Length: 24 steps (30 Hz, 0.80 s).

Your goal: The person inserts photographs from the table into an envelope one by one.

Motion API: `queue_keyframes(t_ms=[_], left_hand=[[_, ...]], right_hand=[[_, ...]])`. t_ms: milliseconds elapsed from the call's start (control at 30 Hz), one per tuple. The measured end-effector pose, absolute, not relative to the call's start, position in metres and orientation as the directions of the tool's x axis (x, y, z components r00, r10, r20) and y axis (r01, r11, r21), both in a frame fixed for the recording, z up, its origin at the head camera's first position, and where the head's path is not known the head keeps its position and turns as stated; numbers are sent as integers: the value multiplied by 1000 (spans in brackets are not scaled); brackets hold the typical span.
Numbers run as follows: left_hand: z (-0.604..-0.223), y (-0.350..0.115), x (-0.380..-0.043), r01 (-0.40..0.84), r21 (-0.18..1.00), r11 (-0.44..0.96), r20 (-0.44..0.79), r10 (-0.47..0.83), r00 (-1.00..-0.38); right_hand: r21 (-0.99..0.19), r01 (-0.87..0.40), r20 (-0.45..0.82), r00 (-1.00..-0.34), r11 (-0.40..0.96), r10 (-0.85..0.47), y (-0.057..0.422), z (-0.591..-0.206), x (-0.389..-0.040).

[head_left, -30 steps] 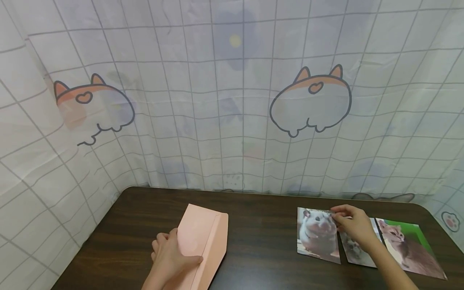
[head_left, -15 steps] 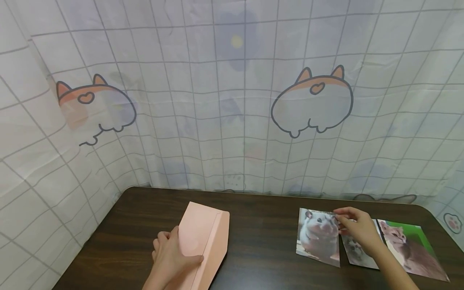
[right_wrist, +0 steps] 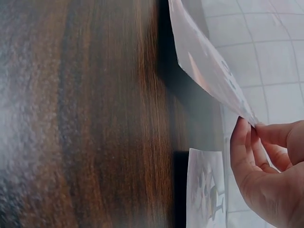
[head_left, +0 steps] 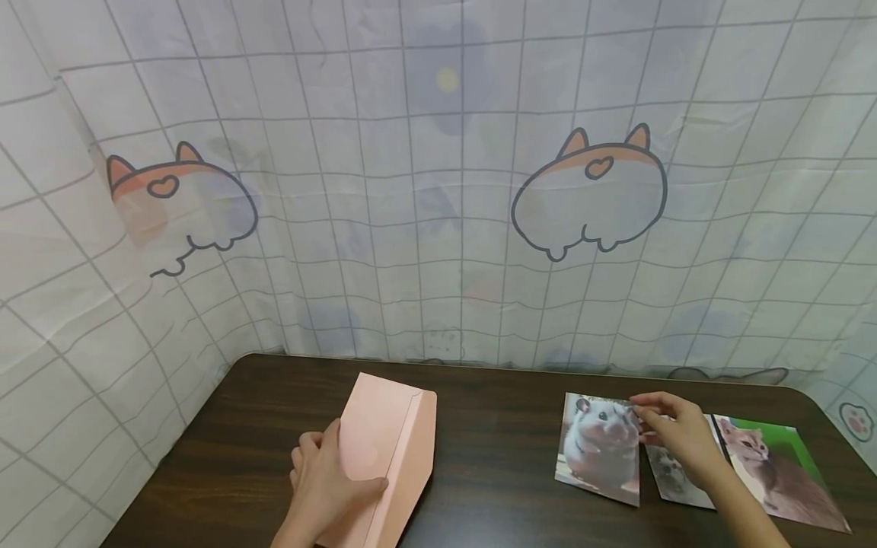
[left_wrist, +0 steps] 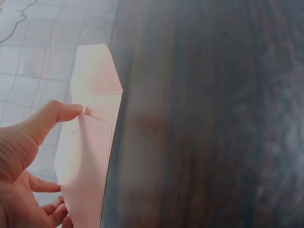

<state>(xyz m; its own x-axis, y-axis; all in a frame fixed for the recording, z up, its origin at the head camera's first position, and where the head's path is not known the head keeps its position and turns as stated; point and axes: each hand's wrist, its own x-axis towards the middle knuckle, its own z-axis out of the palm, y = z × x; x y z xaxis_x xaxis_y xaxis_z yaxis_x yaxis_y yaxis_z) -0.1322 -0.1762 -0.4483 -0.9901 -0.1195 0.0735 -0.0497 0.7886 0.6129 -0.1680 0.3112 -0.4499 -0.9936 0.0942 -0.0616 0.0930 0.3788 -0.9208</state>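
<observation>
A pink envelope (head_left: 373,434) with its flap (left_wrist: 97,71) unfolded is gripped by my left hand (head_left: 325,479), thumb on the face near the flap crease and fingers at the far side. In the left wrist view the left hand (left_wrist: 28,156) spans the envelope's edge. My right hand (head_left: 678,438) pinches a hamster photo (head_left: 599,449) by its upper right corner. The right wrist view shows that photo (right_wrist: 204,59) raised off the table, slightly bowed, with thumb and fingertips of the right hand (right_wrist: 270,166) at its corner.
A second photo (head_left: 674,476) lies partly under my right forearm, beside a cat photo (head_left: 774,472) with a green background. The dark wooden table (head_left: 500,426) ends at a white grid-patterned curtain (head_left: 384,190) behind it.
The envelope has shifted slightly up and to the right with my left hand. The hamster photo's lower edge has swung a little leftward while my right hand keeps its corner.
</observation>
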Motion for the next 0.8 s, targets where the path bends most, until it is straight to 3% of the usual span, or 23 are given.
queue_keyframes(t_ms=[800], left_hand=[[-441, -167, -137, 20, 638, 770, 153, -101, -983]], right_hand=[[-940, 96, -71, -994, 326, 88, 302, -433, -164]])
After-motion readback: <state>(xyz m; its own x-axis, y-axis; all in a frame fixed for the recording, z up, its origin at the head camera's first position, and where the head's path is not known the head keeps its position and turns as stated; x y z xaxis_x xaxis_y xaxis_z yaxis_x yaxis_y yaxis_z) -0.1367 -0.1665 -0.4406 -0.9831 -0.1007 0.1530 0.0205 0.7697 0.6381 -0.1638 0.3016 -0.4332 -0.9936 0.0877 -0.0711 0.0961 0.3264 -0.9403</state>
